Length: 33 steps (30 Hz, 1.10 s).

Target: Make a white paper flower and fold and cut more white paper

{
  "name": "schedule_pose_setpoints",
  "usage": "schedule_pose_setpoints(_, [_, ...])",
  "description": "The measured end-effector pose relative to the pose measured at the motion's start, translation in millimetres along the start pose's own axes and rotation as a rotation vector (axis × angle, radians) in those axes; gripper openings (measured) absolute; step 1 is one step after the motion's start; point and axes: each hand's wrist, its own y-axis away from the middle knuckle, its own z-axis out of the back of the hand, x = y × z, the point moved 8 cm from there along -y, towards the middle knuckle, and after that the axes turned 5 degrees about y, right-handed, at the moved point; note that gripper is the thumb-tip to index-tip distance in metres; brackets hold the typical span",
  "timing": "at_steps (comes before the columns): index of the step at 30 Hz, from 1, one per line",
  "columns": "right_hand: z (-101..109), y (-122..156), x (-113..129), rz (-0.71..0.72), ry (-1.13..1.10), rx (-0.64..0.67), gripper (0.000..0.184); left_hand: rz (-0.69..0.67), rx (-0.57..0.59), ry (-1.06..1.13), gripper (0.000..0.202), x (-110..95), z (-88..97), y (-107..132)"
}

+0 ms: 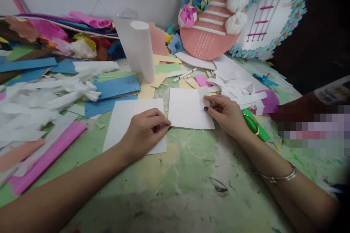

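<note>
A white sheet of paper (188, 111), roughly square, is held between my two hands just over the green table. My left hand (149, 129) pinches its near left corner between thumb and fingers. At its right edge, my right hand (225, 113) grips the paper with the thumb and forefinger. A second white sheet (120, 118) lies flat beneath my left hand and partly shows around it. Close to my right wrist lies a bright green piece of paper (257, 127).
White paper strips (35, 105) are heaped at the left, near blue sheets (117, 87) and a pink roll (49, 158). A white paper roll (147, 52) stands at the back. Behind the sheet lies a marker (185, 75). A pink paper guitar (210, 40) leans against the wall.
</note>
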Motion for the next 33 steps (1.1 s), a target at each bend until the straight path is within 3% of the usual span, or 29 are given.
schedule_pose_setpoints(7, [1, 2, -1, -0.024, -0.016, 0.007, 0.033, 0.054, 0.066, 0.006, 0.011, 2, -1.8, -2])
schedule_pose_setpoints(20, [2, 4, 2, -0.03, 0.032, 0.026, 0.032, 0.069, 0.048, -0.021, 0.012, 10, -3.0, -4])
schedule_pose_setpoints(27, [5, 7, 0, -0.097, 0.045, 0.013, 0.034, 0.116, 0.123, 0.068, 0.016, 9, -4.6, -4])
schedule_pose_setpoints(33, [3, 6, 2, -0.094, 0.048, 0.024, 0.034, 0.109, 0.12, 0.078, 0.015, 7, -3.8, -6])
